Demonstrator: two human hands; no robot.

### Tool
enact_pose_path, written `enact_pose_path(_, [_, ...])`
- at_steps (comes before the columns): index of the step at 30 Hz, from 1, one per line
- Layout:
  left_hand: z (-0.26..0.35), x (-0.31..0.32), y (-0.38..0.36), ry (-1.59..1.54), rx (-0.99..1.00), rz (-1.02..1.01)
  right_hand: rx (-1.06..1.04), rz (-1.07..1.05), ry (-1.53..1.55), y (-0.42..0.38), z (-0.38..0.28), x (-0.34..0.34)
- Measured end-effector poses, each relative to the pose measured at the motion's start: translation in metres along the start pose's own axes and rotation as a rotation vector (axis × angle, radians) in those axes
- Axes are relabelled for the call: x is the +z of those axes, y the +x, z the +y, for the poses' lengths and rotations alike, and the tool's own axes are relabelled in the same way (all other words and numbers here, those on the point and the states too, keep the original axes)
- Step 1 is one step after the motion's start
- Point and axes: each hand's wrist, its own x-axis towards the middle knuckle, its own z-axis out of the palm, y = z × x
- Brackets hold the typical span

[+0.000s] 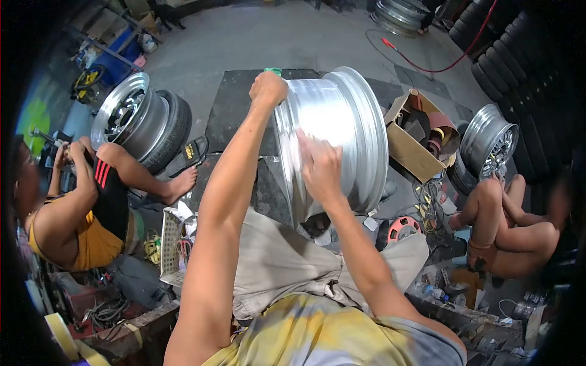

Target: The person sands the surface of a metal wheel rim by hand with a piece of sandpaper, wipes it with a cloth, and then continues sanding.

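A bright silver wheel rim (329, 122) stands on its edge in front of me, between my knees. My left hand (268, 89) is closed at the rim's far left edge. A small green thing (274, 71) shows above its knuckles, too little of it to name. My right hand (321, 165) is at the near side of the rim's barrel, its fingers smeared by motion. Whether it holds anything, I cannot make out.
A cardboard box (418, 143) of abrasive-looking strips stands right of the rim. A white plastic basket (171, 247) is by my left leg. People sit on both sides, near other wheels (125, 116). A red hose (455, 68) crosses the floor (244, 43).
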Motion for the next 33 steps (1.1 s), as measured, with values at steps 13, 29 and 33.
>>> enact_pose_path(13, [-0.003, 0.005, 0.011, 0.001, -0.009, -0.032, 0.072, 0.001, -0.070, -0.055, -0.009, -0.009])
enact_pose_path(29, [-0.004, 0.005, 0.017, -0.013, 0.004, -0.066, -0.041, 0.048, -0.363, 0.016, 0.006, -0.007])
enact_pose_path(33, [-0.005, 0.007, 0.024, -0.029, 0.003, -0.048, -0.028, -0.037, -0.374, -0.021, 0.002, -0.026])
